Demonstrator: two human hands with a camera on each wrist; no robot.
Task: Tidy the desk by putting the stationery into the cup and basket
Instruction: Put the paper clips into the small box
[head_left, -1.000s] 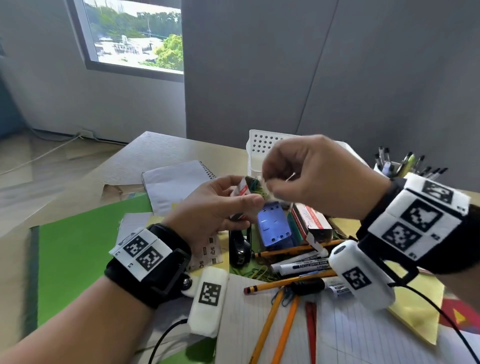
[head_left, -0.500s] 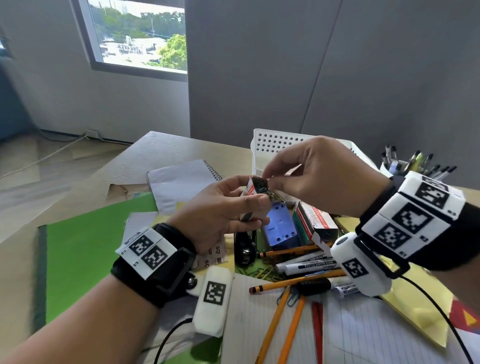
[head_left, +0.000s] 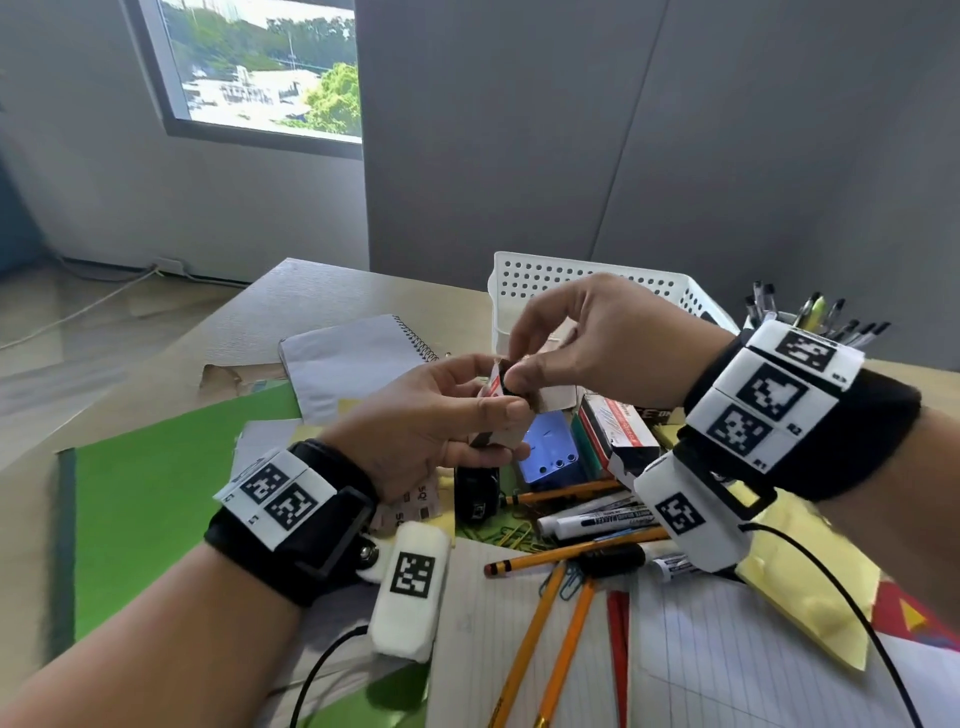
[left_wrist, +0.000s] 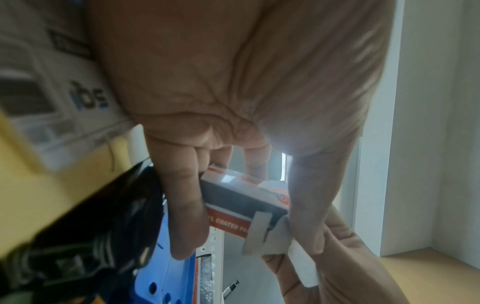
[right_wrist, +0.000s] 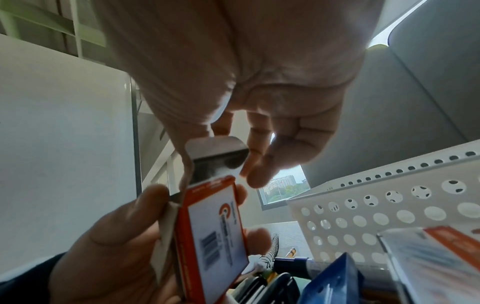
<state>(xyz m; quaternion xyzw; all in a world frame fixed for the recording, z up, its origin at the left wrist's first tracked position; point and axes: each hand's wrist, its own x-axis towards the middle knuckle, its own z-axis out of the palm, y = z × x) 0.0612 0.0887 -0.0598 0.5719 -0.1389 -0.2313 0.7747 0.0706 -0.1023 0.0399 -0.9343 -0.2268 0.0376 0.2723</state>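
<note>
My left hand (head_left: 470, 410) grips a small red-and-white paper clip box (head_left: 493, 387) upright above the desk clutter. Its top flap (right_wrist: 215, 148) stands open. My right hand (head_left: 517, 358) reaches in from the right, its thumb and fingers pinching that flap at the box's mouth. In the left wrist view the box (left_wrist: 246, 197) lies between my fingers and thumb. The white perforated basket (head_left: 571, 275) stands just behind both hands. The cup (head_left: 810, 317), at the back right, is full of pens. What is inside the box is hidden.
Below the hands lie pencils (head_left: 571, 551), white markers (head_left: 597, 514), loose paper clips (head_left: 511, 535), a blue block (head_left: 550, 452), a second box (head_left: 618, 431) and a black object (head_left: 475, 493). A green folder (head_left: 145, 493) and spiral notebook (head_left: 353, 358) lie left.
My right hand came down from just above the box to its mouth, and now pinches the flap. The left hand kept holding the box in about the same place.
</note>
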